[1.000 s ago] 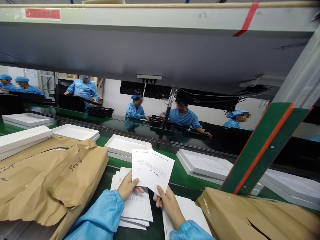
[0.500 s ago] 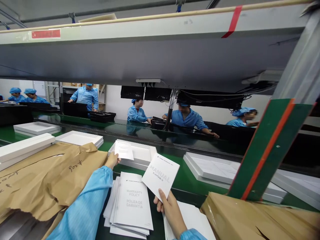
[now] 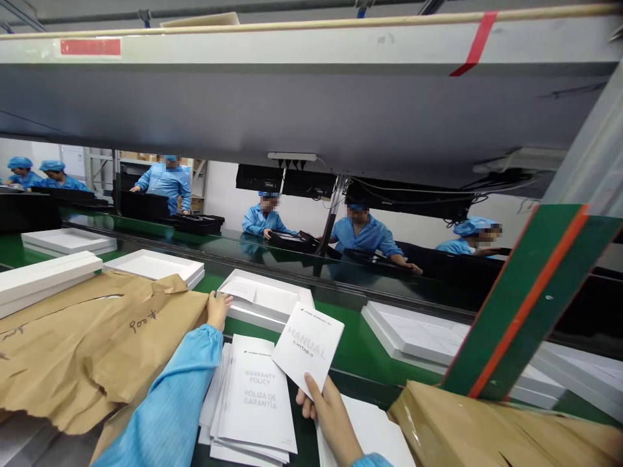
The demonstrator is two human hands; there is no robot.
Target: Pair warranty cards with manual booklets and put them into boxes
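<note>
My right hand (image 3: 327, 410) pinches the lower edge of a white booklet marked MANUAL (image 3: 308, 346), thumb on top. My left hand (image 3: 219, 310) is empty, its fingers stretched out at the near left corner of an open white box (image 3: 277, 299). Inside that box, at its left end, lies a white leaflet (image 3: 240, 289). Below, between my forearms, stands a stack of warranty policy booklets (image 3: 257, 395), slightly fanned. Another pile of white booklets (image 3: 372, 431) sits partly hidden behind my right hand and wrist.
Brown wrapping paper (image 3: 107, 337) covers the left side, and a brown paper package (image 3: 487, 421) is at the right. More white boxes (image 3: 156, 264) line the green belt (image 3: 335, 331). A striped post (image 3: 520, 305) rises at right under a low shelf (image 3: 292, 110). Co-workers in blue work beyond.
My left hand has let go of the leaflet, which now lies in the white box. The manual in my right hand has shifted slightly left and down.
</note>
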